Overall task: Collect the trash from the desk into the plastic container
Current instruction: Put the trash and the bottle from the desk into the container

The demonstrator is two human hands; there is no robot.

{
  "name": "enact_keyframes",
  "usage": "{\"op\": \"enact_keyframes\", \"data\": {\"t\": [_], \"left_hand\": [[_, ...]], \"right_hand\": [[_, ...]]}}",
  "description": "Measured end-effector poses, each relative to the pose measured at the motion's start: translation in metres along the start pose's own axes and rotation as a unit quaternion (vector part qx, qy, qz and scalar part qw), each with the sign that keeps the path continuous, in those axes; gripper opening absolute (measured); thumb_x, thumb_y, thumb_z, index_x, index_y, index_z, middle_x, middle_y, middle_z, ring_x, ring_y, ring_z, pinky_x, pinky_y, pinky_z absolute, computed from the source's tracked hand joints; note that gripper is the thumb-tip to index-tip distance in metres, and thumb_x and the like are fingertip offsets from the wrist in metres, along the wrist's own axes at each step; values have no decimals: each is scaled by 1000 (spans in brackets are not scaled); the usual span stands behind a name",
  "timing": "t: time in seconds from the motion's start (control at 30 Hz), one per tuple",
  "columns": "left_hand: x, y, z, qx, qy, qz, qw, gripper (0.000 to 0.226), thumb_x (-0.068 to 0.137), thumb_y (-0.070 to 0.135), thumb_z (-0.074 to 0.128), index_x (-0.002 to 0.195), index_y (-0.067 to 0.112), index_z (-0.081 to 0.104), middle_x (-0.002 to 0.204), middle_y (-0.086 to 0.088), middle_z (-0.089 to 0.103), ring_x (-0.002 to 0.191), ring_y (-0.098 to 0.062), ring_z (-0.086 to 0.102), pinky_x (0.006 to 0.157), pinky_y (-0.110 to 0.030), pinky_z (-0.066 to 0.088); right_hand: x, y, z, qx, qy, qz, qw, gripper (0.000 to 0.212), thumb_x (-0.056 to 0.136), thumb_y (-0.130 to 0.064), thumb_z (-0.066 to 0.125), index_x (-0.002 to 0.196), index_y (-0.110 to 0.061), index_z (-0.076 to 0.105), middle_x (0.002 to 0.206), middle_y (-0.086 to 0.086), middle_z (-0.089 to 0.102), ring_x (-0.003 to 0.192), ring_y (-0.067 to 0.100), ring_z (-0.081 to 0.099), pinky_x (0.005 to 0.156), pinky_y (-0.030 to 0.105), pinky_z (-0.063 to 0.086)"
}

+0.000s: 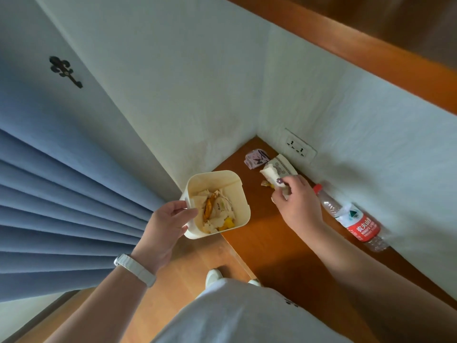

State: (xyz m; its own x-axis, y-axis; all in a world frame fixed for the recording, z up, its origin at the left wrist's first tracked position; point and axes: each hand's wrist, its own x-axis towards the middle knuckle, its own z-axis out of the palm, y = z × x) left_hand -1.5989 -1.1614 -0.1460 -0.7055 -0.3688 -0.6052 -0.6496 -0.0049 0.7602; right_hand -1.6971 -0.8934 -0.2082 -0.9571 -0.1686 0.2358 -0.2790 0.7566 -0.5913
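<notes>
My left hand (168,225) grips the rim of a cream plastic container (230,186), held at the near-left edge of the wooden desk (267,233). Inside it lie crumpled tissues, a brown wrapper and yellow scraps. My right hand (295,201) is closed on a crumpled white paper wrapper (275,173) with a printed pattern, lying near the wall. Small yellowish scraps (266,183) sit on the desk just under that wrapper. A small lilac printed packet (256,158) rests in the desk's far corner.
A plastic water bottle (351,216) with a red cap and red label lies on its side along the wall, right of my right hand. A wall socket (298,147) sits above the corner. Blue curtains (61,206) hang on the left; wooden floor below.
</notes>
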Motion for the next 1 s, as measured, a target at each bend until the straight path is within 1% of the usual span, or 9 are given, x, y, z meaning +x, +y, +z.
{"op": "enact_keyframes", "data": {"t": [0.1,0.23,0.37,0.5,0.6,0.67,0.8,0.9,1.0], "left_hand": [[1,5,4,-1,-11,3,1000,30,96,18,68,124,7,66,90,-8,66,59,-10,55,57,-23,58],[0,13,8,1,-28,12,1000,19,97,18,67,114,11,69,74,-2,62,46,-4,54,48,-20,57],[1,16,8,5,-29,45,999,21,95,23,70,114,15,68,94,-7,73,86,-22,71,64,-23,54],[-1,20,3,13,-39,55,998,14,96,22,68,109,16,70,85,-4,75,79,-16,72,61,-21,52],[-4,22,-1,17,-51,53,997,9,98,18,64,106,15,68,55,6,63,34,0,53,37,-9,38],[-3,20,-2,23,-50,49,997,11,99,18,63,109,14,67,57,3,59,27,-1,45,32,-7,32],[-1,17,-6,24,-59,52,997,13,99,19,63,110,14,66,68,-3,60,27,-1,45,32,-6,31],[-3,21,-8,21,-64,51,996,10,99,19,64,108,16,66,69,-1,61,29,0,47,34,-7,32],[5,17,-11,-4,-48,56,997,6,96,18,68,102,18,68,83,-7,72,69,-14,72,50,-13,47]], "right_hand": [[5,-23,-24,81,42,0,996,18,87,-15,67,102,-5,63,85,4,66,59,0,53,48,9,38],[3,-58,-39,118,-9,-4,993,15,88,-19,67,100,-11,64,87,-6,64,68,3,61,52,17,49],[0,-80,-28,82,-107,26,991,15,89,-28,65,99,-17,62,79,-10,61,66,6,60,56,27,54],[-3,-91,-12,64,-152,27,986,12,89,-30,67,90,-20,59,70,-9,59,54,7,54,45,24,42],[0,-99,-2,47,-174,35,983,13,89,-32,65,86,-21,58,71,-4,63,52,8,52,45,27,40],[5,-103,5,18,-185,39,982,15,89,-36,62,91,-21,60,72,-4,64,56,11,57,48,30,44],[10,-102,11,-43,-165,-6,985,30,92,-44,58,110,-20,60,88,-6,67,74,14,64,59,34,55],[8,-94,7,-51,-99,-95,989,26,92,-38,59,103,-14,63,90,-2,65,65,15,60,50,34,52],[6,-77,2,-58,-73,-97,991,21,90,-30,61,101,-12,64,88,-3,62,59,12,55,45,34,51]]}}
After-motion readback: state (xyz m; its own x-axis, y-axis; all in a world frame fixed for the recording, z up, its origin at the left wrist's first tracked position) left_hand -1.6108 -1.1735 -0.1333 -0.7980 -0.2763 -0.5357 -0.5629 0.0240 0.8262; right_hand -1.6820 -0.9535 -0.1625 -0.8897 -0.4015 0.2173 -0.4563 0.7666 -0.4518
